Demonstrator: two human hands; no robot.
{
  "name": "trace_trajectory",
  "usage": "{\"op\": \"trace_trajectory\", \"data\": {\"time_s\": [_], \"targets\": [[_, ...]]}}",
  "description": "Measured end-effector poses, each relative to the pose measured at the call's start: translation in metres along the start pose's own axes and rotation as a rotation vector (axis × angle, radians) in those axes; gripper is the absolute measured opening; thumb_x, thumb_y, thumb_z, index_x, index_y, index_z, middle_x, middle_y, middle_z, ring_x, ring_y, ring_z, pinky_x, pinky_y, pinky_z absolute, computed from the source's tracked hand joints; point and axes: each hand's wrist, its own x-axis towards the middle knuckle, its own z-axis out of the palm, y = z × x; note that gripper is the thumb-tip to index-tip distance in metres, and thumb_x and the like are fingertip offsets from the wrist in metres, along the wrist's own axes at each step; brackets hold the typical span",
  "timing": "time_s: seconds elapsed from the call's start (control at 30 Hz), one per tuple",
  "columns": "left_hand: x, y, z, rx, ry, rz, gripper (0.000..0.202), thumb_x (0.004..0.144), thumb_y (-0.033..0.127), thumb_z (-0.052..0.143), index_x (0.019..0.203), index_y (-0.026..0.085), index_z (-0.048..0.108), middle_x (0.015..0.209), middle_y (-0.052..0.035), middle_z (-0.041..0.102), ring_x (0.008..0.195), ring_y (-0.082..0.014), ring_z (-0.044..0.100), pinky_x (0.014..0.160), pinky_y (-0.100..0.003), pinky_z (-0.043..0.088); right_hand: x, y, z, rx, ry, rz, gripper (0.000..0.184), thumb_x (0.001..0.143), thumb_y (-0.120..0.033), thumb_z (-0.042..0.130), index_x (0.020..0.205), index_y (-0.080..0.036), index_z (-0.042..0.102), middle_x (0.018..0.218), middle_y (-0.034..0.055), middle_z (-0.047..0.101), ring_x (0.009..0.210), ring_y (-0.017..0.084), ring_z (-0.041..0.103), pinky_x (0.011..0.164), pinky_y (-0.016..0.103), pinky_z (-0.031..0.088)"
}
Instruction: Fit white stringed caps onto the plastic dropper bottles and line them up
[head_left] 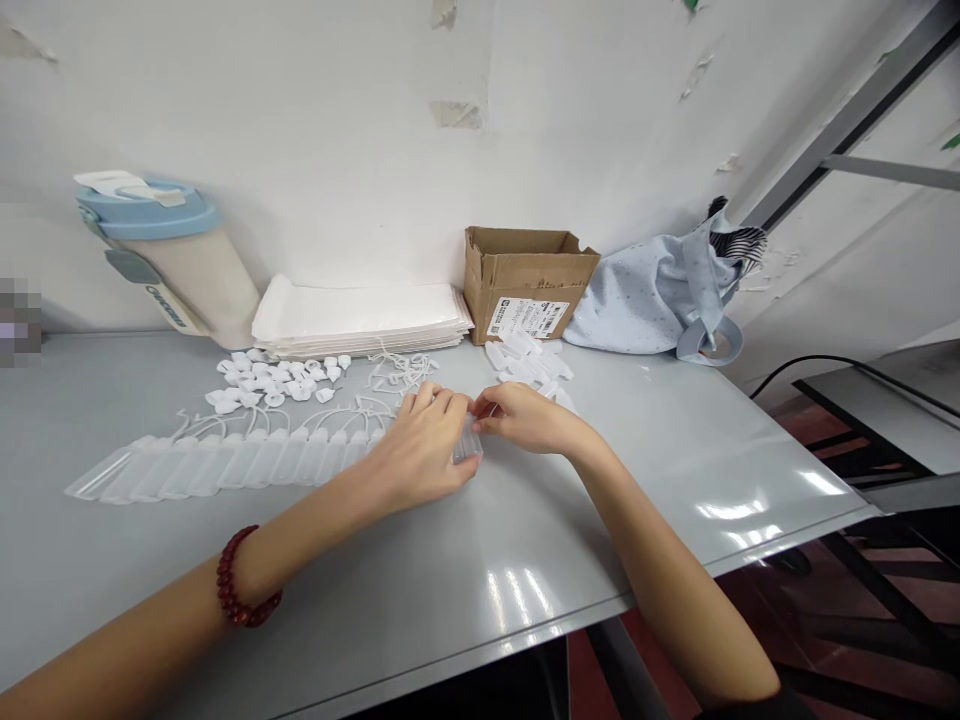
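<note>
My left hand (424,445) is closed around a small clear plastic tube (468,443) on the grey table (615,500). My right hand (525,415) pinches the tube's top end with its fingertips. To the left lies a row of several clear tubes (225,462) with white caps and cords. Behind that row sits a heap of small white caps (274,380). A tangle of white cords (401,370) lies just beyond my left hand. Loose clear tubes (529,360) lie beyond my right hand.
A stack of white bags (360,315) lies against the wall. A brown cardboard box (525,280) stands beside it, with a pale blue cloth bag (660,295) to its right. A blue-lidded bottle (169,255) leans at the back left. The table's edge runs along the front right.
</note>
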Motion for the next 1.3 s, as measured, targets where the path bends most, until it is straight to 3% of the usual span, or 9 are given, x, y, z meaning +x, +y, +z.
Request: {"op": "trace_trajectory", "data": {"time_s": [0.47, 0.7, 0.83, 1.0, 1.1, 1.3], "targets": [[0.0, 0.0, -0.001, 0.026, -0.015, 0.004, 0.025, 0.078, 0.028, 0.056, 0.098, 0.014, 0.052, 0.106, -0.0138, 0.058, 0.105, -0.032, 0.044, 0.086, -0.045, 0.042, -0.001, 0.002, -0.001, -0.009, 0.016, -0.002, 0.013, 0.084, -0.018, 0.057, 0.091, -0.012, 0.067, 0.095, 0.0091, 0.07, 0.087, 0.019, 0.062, 0.074, 0.029, 0.045], [-0.001, -0.007, -0.011, 0.002, 0.065, -0.019, 0.046, 0.079, 0.044, 0.059, 0.112, 0.014, 0.052, 0.115, -0.0135, 0.059, 0.112, -0.0334, 0.043, 0.091, -0.046, 0.04, -0.004, 0.002, -0.007, 0.003, 0.086, 0.023, 0.015, 0.084, -0.02, 0.058, 0.093, -0.013, 0.067, 0.097, 0.009, 0.069, 0.088, 0.019, 0.062, 0.074, 0.029, 0.046], [-0.007, -0.027, -0.033, -0.048, 0.142, -0.172, 0.046, 0.082, 0.052, 0.051, 0.112, 0.016, 0.053, 0.119, -0.0117, 0.06, 0.117, -0.0328, 0.043, 0.09, -0.045, 0.042, -0.004, 0.006, -0.01, 0.049, 0.21, 0.021, 0.013, 0.085, -0.017, 0.054, 0.084, -0.015, 0.067, 0.086, 0.006, 0.068, 0.079, 0.016, 0.061, 0.068, 0.027, 0.044], [-0.025, -0.065, -0.055, -0.027, 0.225, -0.371, 0.029, 0.088, 0.042, 0.041, 0.096, 0.021, 0.06, 0.109, -0.0058, 0.065, 0.106, -0.0296, 0.05, 0.078, -0.037, 0.044, 0.003, 0.014, -0.008, -0.022, 0.469, 0.039, 0.013, 0.085, -0.013, 0.052, 0.082, -0.016, 0.064, 0.085, 0.0054, 0.068, 0.077, 0.017, 0.058, 0.064, 0.026, 0.04], [-0.038, -0.086, -0.058, 0.019, 0.224, -0.427, 0.029, 0.089, 0.036, 0.041, 0.098, 0.019, 0.062, 0.107, -0.0071, 0.067, 0.099, -0.0293, 0.052, 0.079, -0.039, 0.043, 0.009, 0.018, -0.006, -0.138, 0.537, 0.114, 0.014, 0.086, -0.012, 0.052, 0.091, -0.015, 0.065, 0.094, 0.0089, 0.068, 0.082, 0.019, 0.059, 0.064, 0.027, 0.039], [-0.052, -0.11, -0.047, 0.085, 0.249, -0.345, 0.027, 0.085, 0.026, 0.039, 0.092, 0.019, 0.065, 0.094, -0.0071, 0.07, 0.102, -0.0306, 0.051, 0.083, -0.043, 0.044, 0.017, 0.026, -0.003, -0.318, 0.531, 0.192, 0.021, 0.088, -0.01, 0.051, 0.104, -0.012, 0.065, 0.111, 0.0145, 0.064, 0.089, 0.022, 0.062, 0.073, 0.029, 0.041]]}}
